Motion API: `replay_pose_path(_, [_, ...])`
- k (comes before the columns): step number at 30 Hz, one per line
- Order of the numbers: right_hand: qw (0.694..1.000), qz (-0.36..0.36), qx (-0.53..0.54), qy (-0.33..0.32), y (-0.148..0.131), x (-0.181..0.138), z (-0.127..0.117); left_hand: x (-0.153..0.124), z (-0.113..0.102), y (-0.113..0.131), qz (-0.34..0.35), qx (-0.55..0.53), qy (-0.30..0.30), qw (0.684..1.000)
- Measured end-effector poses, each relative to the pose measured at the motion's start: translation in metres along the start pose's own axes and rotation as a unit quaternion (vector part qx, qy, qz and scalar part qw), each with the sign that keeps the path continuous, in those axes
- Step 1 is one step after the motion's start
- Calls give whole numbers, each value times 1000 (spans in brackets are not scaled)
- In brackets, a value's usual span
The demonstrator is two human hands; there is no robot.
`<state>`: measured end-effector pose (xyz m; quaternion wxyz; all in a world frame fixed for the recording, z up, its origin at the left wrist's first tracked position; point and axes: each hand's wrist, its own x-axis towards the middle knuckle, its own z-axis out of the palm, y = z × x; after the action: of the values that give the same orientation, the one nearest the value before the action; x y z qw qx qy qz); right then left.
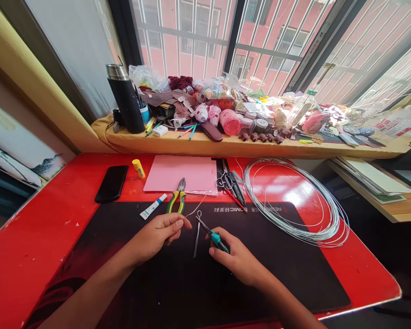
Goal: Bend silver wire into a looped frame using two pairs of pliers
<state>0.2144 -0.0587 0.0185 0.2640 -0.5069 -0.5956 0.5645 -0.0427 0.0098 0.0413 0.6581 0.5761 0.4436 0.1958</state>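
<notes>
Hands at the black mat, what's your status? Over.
Left hand: pinching thin wire. Right hand: holding teal-and-black long-nose pliers, tip at looped wire. Nearby: yellow-and-green combination pliers, just beyond left hand.

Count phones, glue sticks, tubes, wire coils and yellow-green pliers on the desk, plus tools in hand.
Phone: 1
Glue stick: 1
Tube: 1
Wire coil: 1
Yellow-green pliers: 1
Teal-handled tool in right hand: 1
Total: 6

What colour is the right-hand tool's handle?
Teal and black handle, seen in the head view.
</notes>
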Motion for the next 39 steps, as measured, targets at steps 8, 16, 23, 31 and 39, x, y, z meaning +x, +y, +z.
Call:
replay_pose_path(8, [1000,9,6,-7,-2,2,-3,-4,3,-4,46,63,12,997])
replay_pose_path(16, [999,11,-32,-13,-2,4,1,-2,1,-10,31,76,13,997])
replay_pose_path(23, [999,17,-29,-4,0,7,5,-2,0,-11,45,164,55,984])
replay_pose_path(31, [999,26,-34,-5,-1,6,5,-6,8,-10,108,307,140,935])
replay_pose_path(39, [999,21,-44,-1,1,8,6,-3,6,-13,111,338,142,924])
